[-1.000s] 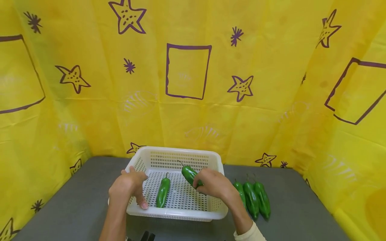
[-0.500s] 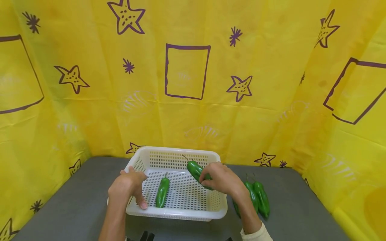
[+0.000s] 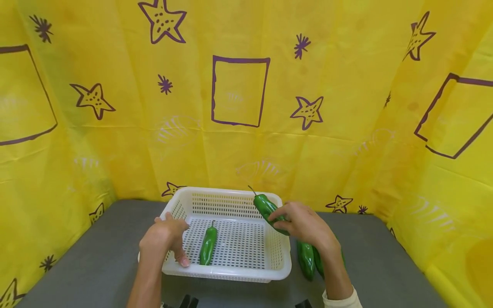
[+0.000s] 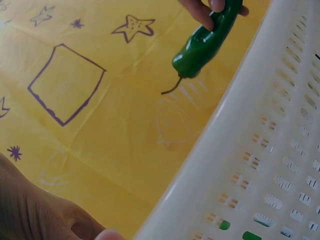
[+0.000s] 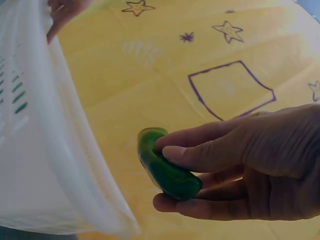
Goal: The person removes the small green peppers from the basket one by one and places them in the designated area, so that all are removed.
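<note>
White basket (image 3: 223,270): slotted walls and floor, rests upright on the dark grey table (image 3: 389,265); used as the reference for all positions.

Right hand (image 3: 308,224): at the basket's right end, raised. Fingers grasp a green pepper, the held pepper (image 3: 265,208), between thumb and fingertips at its lower end. The held pepper is tilted, its thin stem pointing up and away, and in the head view it overlaps the basket's far right corner; the right wrist view shows it apart from the rim.

Left hand (image 3: 163,237): at the basket's left wall, touching the basket. Thumb and one finger are spread apart, the thumb at the near left corner. The other fingers show poorly, so I cannot tell whether they clasp the rim.

Inside the basket, left of its middle: one lying pepper (image 3: 208,246), stem toward the far wall. Outside, just beside the right wall: loose peppers (image 3: 306,261) on the table, partly covered by the right forearm, which ends in a pale sleeve (image 3: 343,300).

Behind the basket: yellow cloth (image 3: 239,158) with purple stars (image 3: 308,112) and line-drawn frames (image 3: 240,60).
</note>
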A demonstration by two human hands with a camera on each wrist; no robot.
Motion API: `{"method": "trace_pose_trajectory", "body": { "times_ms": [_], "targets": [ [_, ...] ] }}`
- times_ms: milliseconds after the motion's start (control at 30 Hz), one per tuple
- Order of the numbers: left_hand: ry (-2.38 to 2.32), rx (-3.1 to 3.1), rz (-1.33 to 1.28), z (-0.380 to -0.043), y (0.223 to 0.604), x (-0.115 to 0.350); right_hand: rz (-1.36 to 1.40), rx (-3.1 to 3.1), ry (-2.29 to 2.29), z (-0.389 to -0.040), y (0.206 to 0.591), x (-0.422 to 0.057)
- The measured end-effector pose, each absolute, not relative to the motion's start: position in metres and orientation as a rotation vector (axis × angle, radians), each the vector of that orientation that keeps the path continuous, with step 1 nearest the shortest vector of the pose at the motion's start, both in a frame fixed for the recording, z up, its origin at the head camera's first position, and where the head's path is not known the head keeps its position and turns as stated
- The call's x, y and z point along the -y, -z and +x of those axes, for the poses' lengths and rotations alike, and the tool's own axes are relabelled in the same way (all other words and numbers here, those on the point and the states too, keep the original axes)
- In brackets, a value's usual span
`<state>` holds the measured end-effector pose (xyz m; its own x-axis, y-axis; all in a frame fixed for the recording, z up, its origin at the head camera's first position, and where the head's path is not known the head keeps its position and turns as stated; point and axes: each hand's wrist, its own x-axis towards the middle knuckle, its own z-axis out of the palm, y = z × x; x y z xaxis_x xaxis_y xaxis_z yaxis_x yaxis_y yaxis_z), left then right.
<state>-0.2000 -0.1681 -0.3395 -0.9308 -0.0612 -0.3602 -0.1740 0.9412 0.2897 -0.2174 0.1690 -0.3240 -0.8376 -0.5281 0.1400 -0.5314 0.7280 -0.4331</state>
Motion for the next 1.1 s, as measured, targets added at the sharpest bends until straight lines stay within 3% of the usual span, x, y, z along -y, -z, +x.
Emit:
{"method": "trace_pose_trajectory", "body": {
  "times_ms": [700,967,1100],
  "targets": [
    [-0.456,-2.765,-0.139,-0.198,0.340,0.169,0.777,2.957,-0.805,-0.211,0.312,-0.219],
    [-0.435,-2.767,-0.129,-0.199,0.340,0.169,0.906,3.005,-0.726,-0.211,0.319,-0.248],
    [-0.427,-2.763,-0.116,-0.199,0.340,0.169,0.810,3.103,-0.669,-0.212,0.325,-0.264]
  ]
}}
